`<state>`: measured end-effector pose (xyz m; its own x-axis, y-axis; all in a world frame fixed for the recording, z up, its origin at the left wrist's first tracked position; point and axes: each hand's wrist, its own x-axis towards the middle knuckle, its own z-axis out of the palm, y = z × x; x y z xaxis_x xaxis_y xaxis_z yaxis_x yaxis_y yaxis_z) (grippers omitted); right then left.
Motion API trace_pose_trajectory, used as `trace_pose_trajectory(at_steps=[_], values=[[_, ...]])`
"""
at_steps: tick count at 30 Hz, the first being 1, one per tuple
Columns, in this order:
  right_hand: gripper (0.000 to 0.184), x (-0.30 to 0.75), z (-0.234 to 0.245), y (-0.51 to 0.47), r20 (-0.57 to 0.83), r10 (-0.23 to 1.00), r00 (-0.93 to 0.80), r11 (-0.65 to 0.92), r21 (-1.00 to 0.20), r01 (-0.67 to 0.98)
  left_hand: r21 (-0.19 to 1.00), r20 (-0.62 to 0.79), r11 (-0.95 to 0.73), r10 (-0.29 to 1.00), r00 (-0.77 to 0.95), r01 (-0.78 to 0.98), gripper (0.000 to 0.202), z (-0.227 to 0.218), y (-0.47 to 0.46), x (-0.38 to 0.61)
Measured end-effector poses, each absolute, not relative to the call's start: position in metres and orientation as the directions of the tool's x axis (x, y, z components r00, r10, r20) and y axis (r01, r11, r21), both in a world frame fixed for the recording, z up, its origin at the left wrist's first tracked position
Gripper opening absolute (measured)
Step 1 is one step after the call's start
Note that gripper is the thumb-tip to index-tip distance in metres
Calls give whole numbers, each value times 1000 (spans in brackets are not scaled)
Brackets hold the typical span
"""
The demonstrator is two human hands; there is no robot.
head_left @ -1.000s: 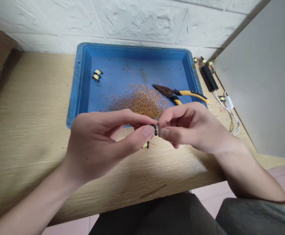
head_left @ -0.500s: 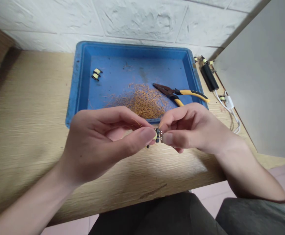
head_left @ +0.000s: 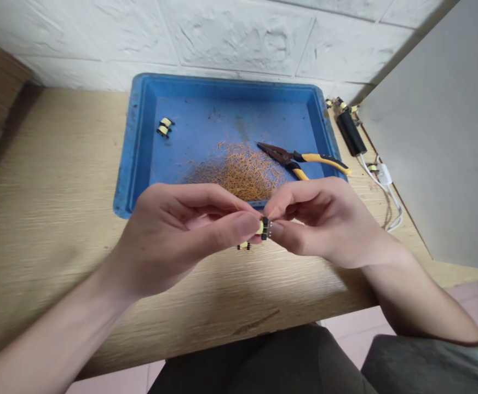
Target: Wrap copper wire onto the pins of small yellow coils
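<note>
Both of my hands meet above the near edge of a wooden table. My left hand and my right hand pinch one small black and yellow coil part between thumbs and fingertips. A second such part lies on the table just beneath them. Behind the hands stands a blue tray holding a heap of copper wire scraps, yellow-handled pliers and two more coil parts at its far left.
A black adapter with a white cable lies to the right of the tray, with small coil parts near it. A grey panel stands at the right. A white brick wall closes the back.
The hands have stayed together, turning the small part slightly between the fingertips. The view has shifted a little.
</note>
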<state>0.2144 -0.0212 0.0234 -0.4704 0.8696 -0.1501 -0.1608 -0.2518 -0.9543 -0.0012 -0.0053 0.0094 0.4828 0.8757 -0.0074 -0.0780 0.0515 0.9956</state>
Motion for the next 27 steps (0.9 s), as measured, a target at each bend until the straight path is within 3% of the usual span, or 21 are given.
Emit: trace_pose_trajectory(at_steps=[5,10,25,27], values=[[12,216,21,-25,31,919,-394,43,-999,23,992,-20,79,867,498,-98,4,6,-2,-4],[9,218,16,-25,170,899,-404,209,-976,54,987,-44,119,856,516,-113,9,6,0,-5],[1,223,13,-18,266,810,-522,324,-946,20,971,-92,200,821,563,-134,19,5,9,-9],[7,228,15,-16,248,804,-540,332,-941,61,973,-85,187,830,552,-132,18,6,9,-9]])
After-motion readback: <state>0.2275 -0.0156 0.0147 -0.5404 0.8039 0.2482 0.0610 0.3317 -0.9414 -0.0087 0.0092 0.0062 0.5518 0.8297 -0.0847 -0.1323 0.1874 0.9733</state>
